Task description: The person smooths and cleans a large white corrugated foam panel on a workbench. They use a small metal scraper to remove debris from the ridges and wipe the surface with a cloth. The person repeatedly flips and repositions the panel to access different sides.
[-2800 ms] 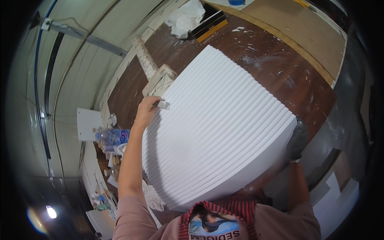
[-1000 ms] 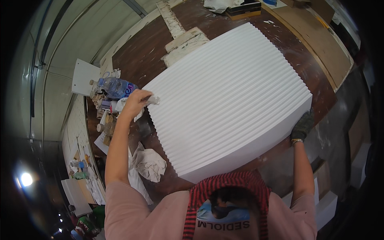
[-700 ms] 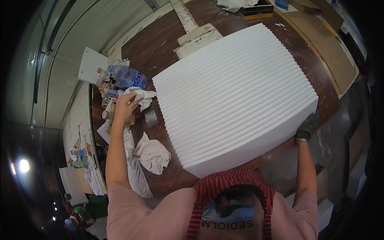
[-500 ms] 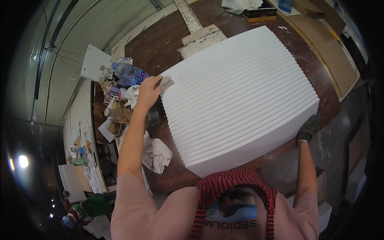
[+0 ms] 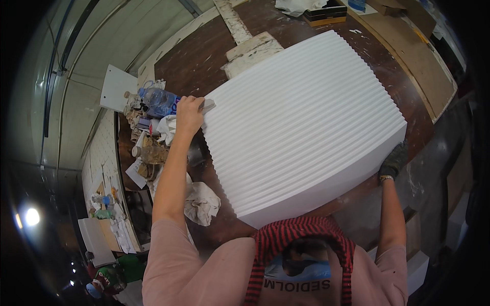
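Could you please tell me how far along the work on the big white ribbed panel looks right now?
The white ribbed panel lies flat on the brown table, its ridges evenly white. The left hand presses a small pale block at the panel's left corner; the gloved right hand has its grip on the right corner. How much remains cannot be told; no unfinished patch shows.

Matt white ribbed foam panel (image 5: pixel 301 127)
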### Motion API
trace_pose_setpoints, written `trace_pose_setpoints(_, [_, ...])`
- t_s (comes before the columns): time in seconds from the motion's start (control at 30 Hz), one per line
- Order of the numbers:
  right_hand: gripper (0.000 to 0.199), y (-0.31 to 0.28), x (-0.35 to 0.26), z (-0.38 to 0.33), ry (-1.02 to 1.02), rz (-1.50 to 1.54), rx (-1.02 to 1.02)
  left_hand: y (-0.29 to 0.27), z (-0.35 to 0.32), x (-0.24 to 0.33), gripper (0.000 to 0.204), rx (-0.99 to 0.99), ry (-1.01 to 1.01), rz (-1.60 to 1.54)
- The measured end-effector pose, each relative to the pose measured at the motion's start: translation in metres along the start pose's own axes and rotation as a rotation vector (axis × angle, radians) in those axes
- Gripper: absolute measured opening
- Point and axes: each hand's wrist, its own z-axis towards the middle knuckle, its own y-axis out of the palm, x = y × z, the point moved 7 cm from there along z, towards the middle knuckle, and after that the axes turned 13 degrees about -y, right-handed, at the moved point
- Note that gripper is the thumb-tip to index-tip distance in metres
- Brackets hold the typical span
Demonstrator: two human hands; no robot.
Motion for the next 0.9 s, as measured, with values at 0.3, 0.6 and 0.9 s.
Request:
trace_pose_setpoints(0.3, [0.048, -0.008, -0.009, 0.008, 0.026, -0.113, -0.092, 0.023, 0.008, 0.040, 0.032, -0.012, 0.103, -0.220])
trace_pose_setpoints(0.6, [0.047, 0.012, 0.013, -0.003, 0.073, 0.142, 0.037, -0.018, -0.028, -0.065, 0.033, -0.071, -0.099, -0.088])
trace_pose_setpoints(0.9, [0.045, -0.019, -0.024, 0.007, -0.210, -0.241, 0.132, 0.016, 0.006, 0.005, 0.034, -0.084, 0.050, -0.326])
